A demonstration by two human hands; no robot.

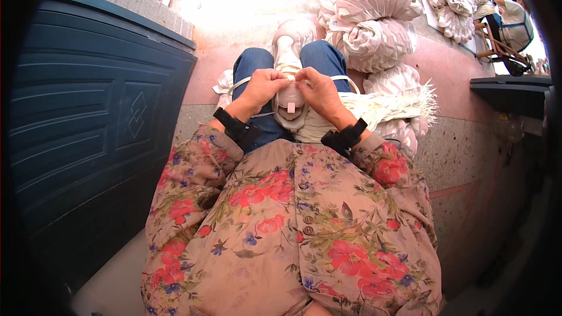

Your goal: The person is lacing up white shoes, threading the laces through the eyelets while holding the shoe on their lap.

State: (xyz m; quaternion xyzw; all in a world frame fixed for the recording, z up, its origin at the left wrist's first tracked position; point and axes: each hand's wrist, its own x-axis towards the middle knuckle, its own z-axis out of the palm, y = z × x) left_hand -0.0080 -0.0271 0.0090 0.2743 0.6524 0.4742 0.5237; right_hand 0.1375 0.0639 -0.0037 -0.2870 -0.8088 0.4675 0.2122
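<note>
A pale pinkish-white shoe upper (289, 52) lies between my jeans-clad knees, its toe pointing away and its heel with a small pull tab near me. My left hand (263, 89) and my right hand (319, 91) meet over its lacing area, thumbs and fingertips pinched close together. Both appear to grip a white shoelace (240, 83); its loops swing out beyond each hand, over the knees. Exactly where the lace passes through the eyelets is hidden by my fingers. A bundle of cream shoelaces (389, 108) rests beside my right thigh.
Coiled stacks of shoe uppers (372, 38) sit on the floor ahead to the right, with another pile (451, 9) farther off. A dark blue panelled door (111, 99) stands close on the left. At far right are a wooden chair (497, 47) and a dark ledge (509, 90).
</note>
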